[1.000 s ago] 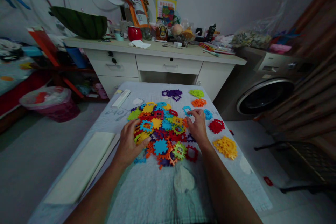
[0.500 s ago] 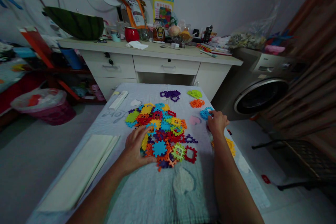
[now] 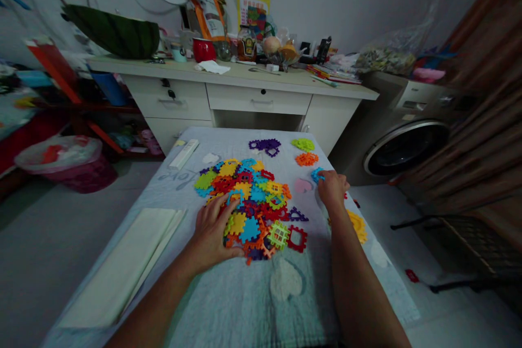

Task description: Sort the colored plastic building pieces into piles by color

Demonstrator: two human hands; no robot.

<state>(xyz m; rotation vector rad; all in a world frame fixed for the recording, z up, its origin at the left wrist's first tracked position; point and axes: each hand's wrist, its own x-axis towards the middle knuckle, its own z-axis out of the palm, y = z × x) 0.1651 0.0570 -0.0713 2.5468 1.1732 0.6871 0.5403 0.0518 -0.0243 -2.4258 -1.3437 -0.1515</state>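
A heap of colourful interlocking plastic building pieces (image 3: 258, 193) lies mid-table. At its left edge rests my left hand (image 3: 211, 231), thumb and fingers apart, its fingertips by a blue frame piece (image 3: 235, 196). My right hand (image 3: 332, 190) reaches to the right side, fingers bent down onto a small group of blue pieces (image 3: 316, 174) and partly covering it. Behind that group lie orange pieces (image 3: 306, 159) and lime-green pieces (image 3: 303, 144). Purple pieces (image 3: 266, 145) sit at the far middle. Yellow pieces (image 3: 356, 225) show beside my right forearm, partly hidden by it.
A white remote-like strip (image 3: 184, 154) and a folded pale cloth (image 3: 122, 266) lie along the table's left side. Beyond stands a white desk (image 3: 256, 99) with jars and half a watermelon (image 3: 112, 32). A washing machine (image 3: 403, 125) is at right, a pink bin (image 3: 69, 166) at left.
My right hand has shifted slightly left and covers more of the blue pieces. My left hand has moved little; more yellow shows beside its fingers.
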